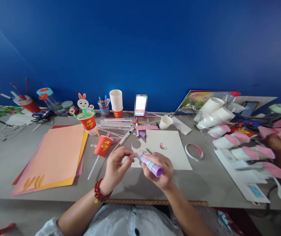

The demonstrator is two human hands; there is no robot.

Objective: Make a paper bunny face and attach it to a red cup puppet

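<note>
My right hand [163, 168] is wrapped round a glue stick [152, 166] with a purple end and a pale, clear-looking barrel. The stick slants, its purple end towards me and its far end towards my left fingertips. My left hand [118, 166], with a red bead bracelet, is closed in a pinch; a small pinkish bit shows at its fingertips, too blurred to name. Beneath both hands lies a white sheet [177, 149] with a small red-and-black leaf shape drawn on it. A white paper scrap [142, 144] with rounded cut-outs is partly hidden behind my hands.
Coloured paper [54, 154] is stacked at left, near a tipped red paper cup [103, 146] on a straw and a rabbit figure [83, 103] in a cup. A tape roll [194, 151] lies right. Beyond the power strip [241, 177], another person's hand [278, 146] holds pink paper.
</note>
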